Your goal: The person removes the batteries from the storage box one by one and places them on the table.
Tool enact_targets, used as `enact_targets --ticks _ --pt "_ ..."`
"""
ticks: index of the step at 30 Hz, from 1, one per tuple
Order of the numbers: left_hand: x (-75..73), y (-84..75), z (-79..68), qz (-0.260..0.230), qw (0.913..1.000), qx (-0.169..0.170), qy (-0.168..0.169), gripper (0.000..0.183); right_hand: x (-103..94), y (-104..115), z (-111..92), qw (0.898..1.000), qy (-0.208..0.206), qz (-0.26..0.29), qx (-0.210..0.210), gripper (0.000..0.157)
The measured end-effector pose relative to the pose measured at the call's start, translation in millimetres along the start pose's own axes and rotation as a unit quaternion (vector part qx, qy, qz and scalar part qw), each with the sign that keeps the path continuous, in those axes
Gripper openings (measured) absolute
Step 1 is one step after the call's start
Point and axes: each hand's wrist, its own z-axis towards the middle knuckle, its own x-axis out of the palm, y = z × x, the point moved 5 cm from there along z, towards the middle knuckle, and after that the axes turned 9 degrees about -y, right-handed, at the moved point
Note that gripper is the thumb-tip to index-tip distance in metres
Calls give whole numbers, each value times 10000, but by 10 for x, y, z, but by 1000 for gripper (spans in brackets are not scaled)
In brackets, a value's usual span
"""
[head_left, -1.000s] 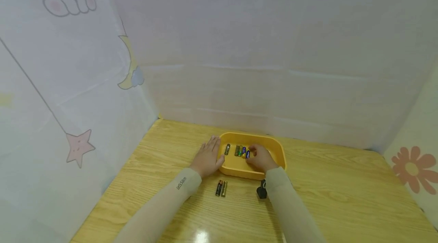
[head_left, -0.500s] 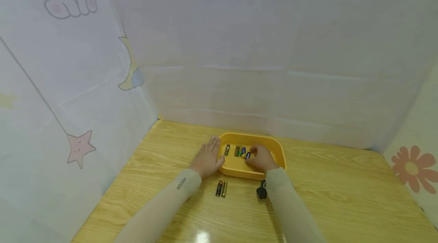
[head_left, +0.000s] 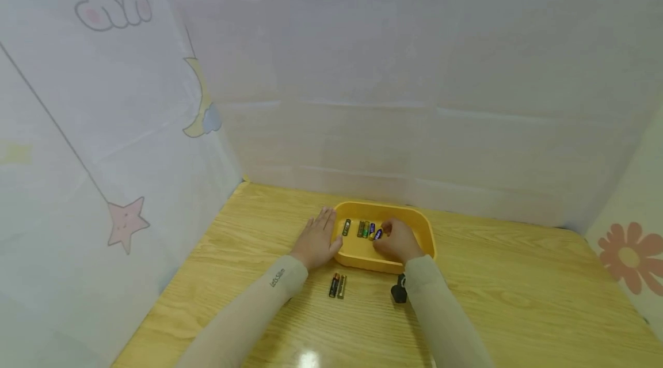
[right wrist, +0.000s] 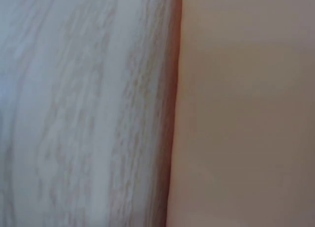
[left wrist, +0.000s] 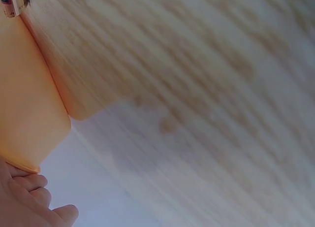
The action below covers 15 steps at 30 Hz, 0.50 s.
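A yellow tray stands on the table with several batteries inside. My left hand rests on the tray's left rim with fingers straight; the left wrist view shows fingertips at the rim. Inside the tray, my right hand pinches a blue battery between thumb and fingers; it lies slanted. Just left of it is a row: a blue and yellow battery, a green and gold battery and a brown battery. Apart from these, a dark battery lies near the left wall.
In front of the tray, a black and copper battery and a gold battery lie side by side on the wooden table. A black object sits partly under the right sleeve. Pale printed sheets enclose the table.
The blue battery in my right hand has turned from nearly parallel with the row to a slant, its far end swinging right. My left hand stays on the rim.
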Motion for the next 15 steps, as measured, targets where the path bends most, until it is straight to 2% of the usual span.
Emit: enact_targets --ticks 15 --pt "7 21 5 23 10000 17 -65 71 27 28 -3 9999 82 78 -78 57"
